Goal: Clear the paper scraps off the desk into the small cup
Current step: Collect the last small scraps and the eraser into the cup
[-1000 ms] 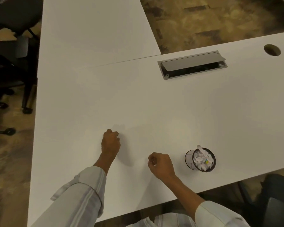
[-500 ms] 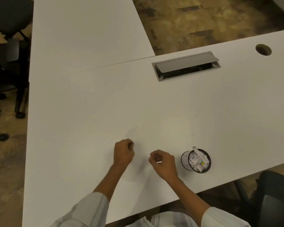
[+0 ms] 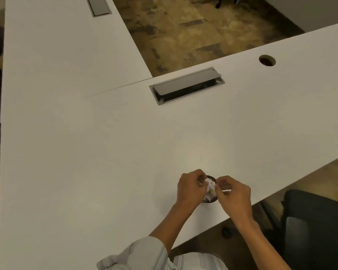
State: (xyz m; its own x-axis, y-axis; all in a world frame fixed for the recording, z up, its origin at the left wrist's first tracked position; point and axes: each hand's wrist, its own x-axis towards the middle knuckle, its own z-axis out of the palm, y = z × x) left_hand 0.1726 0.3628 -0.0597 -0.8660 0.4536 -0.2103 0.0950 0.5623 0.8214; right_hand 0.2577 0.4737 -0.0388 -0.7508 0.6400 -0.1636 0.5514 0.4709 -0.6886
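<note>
Both hands, left hand [image 3: 190, 187] and right hand [image 3: 233, 193], pinch crumpled white paper scraps [image 3: 210, 187] above the round dark cup [image 3: 211, 199], upright on the smooth white desk [image 3: 105, 143].

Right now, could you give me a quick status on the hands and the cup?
Left hand and right hand pinched over the small cup. Cup full of paper scraps. Desk shows no loose scraps.

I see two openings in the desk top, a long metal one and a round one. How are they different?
The cable box is a long grey metal rectangle, while the round hole is a small bare circle cut in the white desk. The cable box has a flap lid, tilted partly open; the round hole has no cover. The cable box lies nearer the middle, the round hole toward the right. Both look dark inside and sit along the desk's far edge.
</note>
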